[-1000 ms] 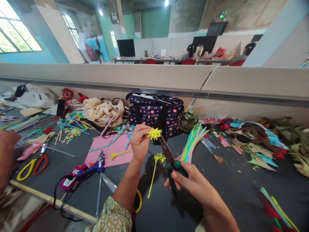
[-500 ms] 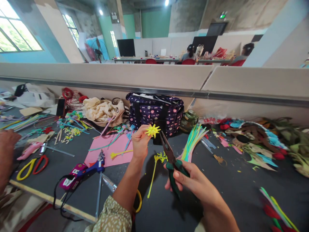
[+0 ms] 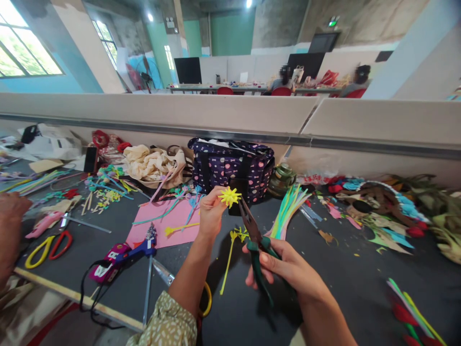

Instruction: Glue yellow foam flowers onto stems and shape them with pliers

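Note:
Between the fingertips of my left hand [image 3: 211, 211] is a small yellow spiky flower [image 3: 229, 197], held up above the dark table. My right hand [image 3: 284, 264] grips long-nose pliers [image 3: 256, 238] by their green handles. The pliers' jaws point up toward the flower, their tips just right of its petals; whether they touch it I cannot tell. Below lie a yellow stemmed piece [image 3: 227, 262] and small yellow bits. Another yellow stemmed flower [image 3: 182, 228] rests on a pink sheet [image 3: 144, 221].
A blue glue gun [image 3: 144, 247] and yellow-handled scissors [image 3: 206, 300] lie by my left forearm. Behind stand a patterned bag [image 3: 230, 168] and a jar [image 3: 283, 180]. Pastel strips [image 3: 290, 211] fan out at right. Another person's hand [image 3: 14, 209] is at far left, near red-and-yellow scissors [image 3: 59, 245].
The yellow flower has turned slightly in my left hand and sits a touch lower. The handles of the pliers have shifted a little in my right hand.

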Tool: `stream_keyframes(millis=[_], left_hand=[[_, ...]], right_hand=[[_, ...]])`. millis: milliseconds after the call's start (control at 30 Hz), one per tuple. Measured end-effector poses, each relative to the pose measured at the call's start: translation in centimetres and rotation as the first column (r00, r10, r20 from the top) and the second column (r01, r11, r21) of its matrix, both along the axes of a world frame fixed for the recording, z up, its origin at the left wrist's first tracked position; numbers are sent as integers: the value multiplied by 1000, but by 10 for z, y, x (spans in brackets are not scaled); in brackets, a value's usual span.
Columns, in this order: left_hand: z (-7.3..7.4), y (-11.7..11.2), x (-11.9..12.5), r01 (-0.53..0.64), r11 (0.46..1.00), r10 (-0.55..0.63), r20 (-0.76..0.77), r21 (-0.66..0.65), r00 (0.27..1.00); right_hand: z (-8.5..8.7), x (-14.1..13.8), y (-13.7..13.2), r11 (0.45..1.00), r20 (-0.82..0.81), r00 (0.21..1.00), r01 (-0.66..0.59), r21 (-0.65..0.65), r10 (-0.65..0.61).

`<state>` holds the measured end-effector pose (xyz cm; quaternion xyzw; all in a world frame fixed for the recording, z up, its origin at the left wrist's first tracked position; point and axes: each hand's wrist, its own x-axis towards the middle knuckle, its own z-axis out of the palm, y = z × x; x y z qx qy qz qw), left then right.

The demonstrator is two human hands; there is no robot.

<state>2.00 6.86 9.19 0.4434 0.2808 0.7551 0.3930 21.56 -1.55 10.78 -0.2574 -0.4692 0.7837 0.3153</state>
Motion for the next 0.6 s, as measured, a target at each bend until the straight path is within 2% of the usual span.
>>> stream_keyframes(millis=[267,400,600], left_hand=[[-3,1,-3,58,996,-59,-18,-64,998],[-3,0,-2,45,996,-48,-29,-79,998],[1,-2,-1,26,997,-28,-34,-70,999]], right_hand=[[0,0,-1,1000,4,1000,4,-8,-4],[3,-1,-1,999,44,999,32,-11,-32],[3,0,0,997,96,994,44,57,-49]])
